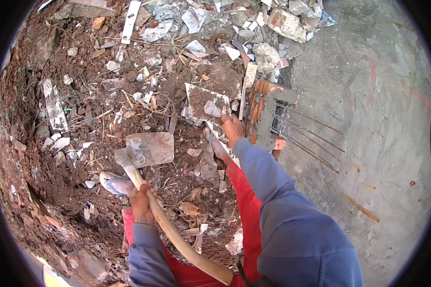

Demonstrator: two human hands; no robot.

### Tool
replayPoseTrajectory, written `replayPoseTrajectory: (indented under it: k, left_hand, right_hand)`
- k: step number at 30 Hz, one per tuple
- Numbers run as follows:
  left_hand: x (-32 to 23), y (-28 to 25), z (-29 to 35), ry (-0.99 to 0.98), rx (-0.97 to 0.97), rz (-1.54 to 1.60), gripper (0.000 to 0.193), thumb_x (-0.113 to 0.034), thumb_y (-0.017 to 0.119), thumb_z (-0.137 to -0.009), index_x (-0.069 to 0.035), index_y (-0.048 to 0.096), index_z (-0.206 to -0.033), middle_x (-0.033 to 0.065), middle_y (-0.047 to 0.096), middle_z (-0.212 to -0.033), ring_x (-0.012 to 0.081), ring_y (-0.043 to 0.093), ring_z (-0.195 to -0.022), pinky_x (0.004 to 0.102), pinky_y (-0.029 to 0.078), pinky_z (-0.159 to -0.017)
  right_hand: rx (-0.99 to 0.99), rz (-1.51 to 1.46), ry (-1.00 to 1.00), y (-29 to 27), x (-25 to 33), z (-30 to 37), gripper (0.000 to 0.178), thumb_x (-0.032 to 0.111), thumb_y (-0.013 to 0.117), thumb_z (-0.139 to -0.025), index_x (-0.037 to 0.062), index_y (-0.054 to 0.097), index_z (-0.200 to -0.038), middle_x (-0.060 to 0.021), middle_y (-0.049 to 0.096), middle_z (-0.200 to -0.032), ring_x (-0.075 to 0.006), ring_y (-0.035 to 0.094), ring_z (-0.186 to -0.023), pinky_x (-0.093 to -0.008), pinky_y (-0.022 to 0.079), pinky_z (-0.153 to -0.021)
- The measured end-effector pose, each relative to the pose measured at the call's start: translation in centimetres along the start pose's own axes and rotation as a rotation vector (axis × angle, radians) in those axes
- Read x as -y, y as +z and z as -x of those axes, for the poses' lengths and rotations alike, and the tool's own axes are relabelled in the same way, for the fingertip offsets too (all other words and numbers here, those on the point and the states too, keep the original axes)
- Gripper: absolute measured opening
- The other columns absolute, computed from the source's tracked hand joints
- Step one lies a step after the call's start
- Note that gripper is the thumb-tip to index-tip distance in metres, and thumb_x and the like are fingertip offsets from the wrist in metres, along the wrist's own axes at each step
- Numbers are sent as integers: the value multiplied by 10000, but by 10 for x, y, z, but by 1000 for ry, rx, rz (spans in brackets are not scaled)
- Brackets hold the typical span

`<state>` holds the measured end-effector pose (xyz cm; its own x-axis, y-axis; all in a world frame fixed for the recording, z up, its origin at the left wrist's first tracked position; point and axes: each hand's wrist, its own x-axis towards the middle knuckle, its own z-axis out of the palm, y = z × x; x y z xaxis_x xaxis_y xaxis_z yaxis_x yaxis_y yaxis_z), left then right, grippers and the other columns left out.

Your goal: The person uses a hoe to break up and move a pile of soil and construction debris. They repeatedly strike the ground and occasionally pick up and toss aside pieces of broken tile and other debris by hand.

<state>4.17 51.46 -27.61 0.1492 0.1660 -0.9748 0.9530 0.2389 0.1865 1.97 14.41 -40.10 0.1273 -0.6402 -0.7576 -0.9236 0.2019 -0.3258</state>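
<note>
Ground (85, 123): loose reddish soil strewn with roots and broken pieces; the footing could shift if weight leans on loose bits.
Floor (373, 119): bare grey concrete along the right side.
Rubble (268, 28): heaped at the top, pale chunks and sharp-edged shards; a knuckle brushing them could get cut.
Hoe (168, 224): its metal blade lies on the soil just beside the left foot (114, 183), the wooden handle slanting back toward the body; a careless tug could drag the blade onto those sandalled toes.
Board (221, 99): whitish, dirt-covered, ahead of the right foot (217, 144); lifted by one edge, it might snap or tip its load onto that foot.
Bricks (255, 112): an orange stack just right of the board, where fingers could be pinched.
Rods (316, 157): thin and rusty, over the floor.
Left hand (142, 203): clamped round the handle.
Right hand (232, 129): well apart from the other, at the board's near edge; whether its fingers curl underneath is hidden.
Stone (212, 109): pale, loose on the board, apt to roll if that tilts.
</note>
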Motion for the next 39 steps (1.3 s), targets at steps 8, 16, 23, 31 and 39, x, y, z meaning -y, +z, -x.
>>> replayPoseTrajectory:
  k: [8, 16, 23, 31, 39]
  left_hand:
    - [12, 31, 18, -218, 98, -3, 94, -171, 567, -971, -84, 542, -993, 19, 540, -745, 103, 529, -574, 212, 497, -479]
    - [24, 74, 37, -73, 14, -128, 95, -89, 594, -906, -2, 575, -938, 47, 561, -707, 119, 535, -544, 231, 479, -450]
    - [-25, 63, 59, 104, -86, 8, 121, -89, 577, -918, 6, 576, -993, 35, 564, -704, 116, 532, -548, 220, 458, -489]
    - [-74, 33, 70, 136, -18, 42, 111, -111, 581, -949, -28, 508, -954, 16, 538, -685, 99, 514, -540, 224, 438, -457]
    - [-69, 57, 68, 128, -84, -62, 131, -121, 585, -955, -13, 524, -913, 27, 529, -683, 94, 505, -514, 209, 456, -456]
  right_hand:
    - [-221, 131, -150, -143, 78, -127, 1019, 602, 599, -862, -114, 224, -1482, -338, 307, -1501, -421, 337, -1401, -394, 291, -1146]
    - [-394, 647, -671, -147, 23, -139, 573, 358, 679, -848, -59, 539, -1215, -299, 599, -1200, -438, 600, -1091, -486, 471, -932]
    - [352, 451, -355, -14, -97, 52, 506, 346, 651, -882, 37, 510, -1257, -190, 699, -983, -361, 669, -926, -439, 510, -841]
    - [433, 552, -291, 25, -99, 94, 556, 439, 597, -929, 43, 468, -1299, -149, 719, -1020, -333, 681, -919, -421, 513, -808]
    - [-18, 638, -304, -68, -112, -57, 447, 377, 653, -864, 48, 620, -1164, -199, 693, -1051, -372, 646, -1022, -438, 506, -884]
